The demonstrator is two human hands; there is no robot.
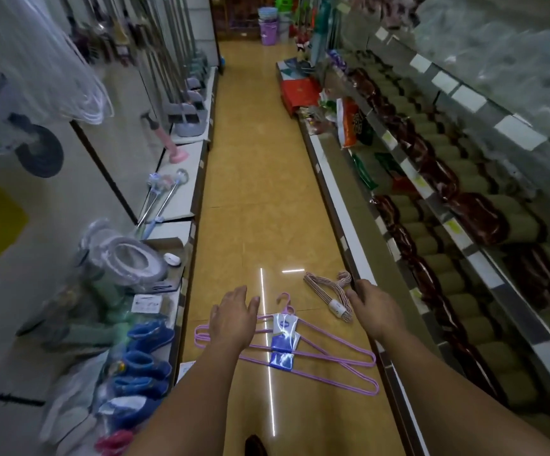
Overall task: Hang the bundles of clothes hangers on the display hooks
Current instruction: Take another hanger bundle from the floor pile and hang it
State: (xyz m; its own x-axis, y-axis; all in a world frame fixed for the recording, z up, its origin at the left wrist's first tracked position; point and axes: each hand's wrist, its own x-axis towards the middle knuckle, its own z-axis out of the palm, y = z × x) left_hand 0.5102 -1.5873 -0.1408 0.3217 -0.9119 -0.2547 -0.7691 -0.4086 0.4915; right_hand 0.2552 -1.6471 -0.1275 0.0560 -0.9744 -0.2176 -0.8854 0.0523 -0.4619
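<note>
Two bundles of purple wire hangers (316, 352) lie on the tan floor tiles, each wrapped in a blue and white label (283, 337). A bundle of pink-beige striped hangers (328, 294) lies further right, by the foot of the right shelf. My left hand (234, 319) hovers above the left end of the purple hangers, fingers relaxed, holding nothing. Hovering just right of the striped bundle, my right hand (374, 307) has loosely bent fingers and is empty. No display hooks can be made out clearly.
A narrow shop aisle runs ahead. The left shelf (181, 274) carries blue rubber boots (142, 360), coiled hose and plungers. The right shelving (464, 238) holds rows of brown packed goods. Purple buckets (268, 28) stand at the far end.
</note>
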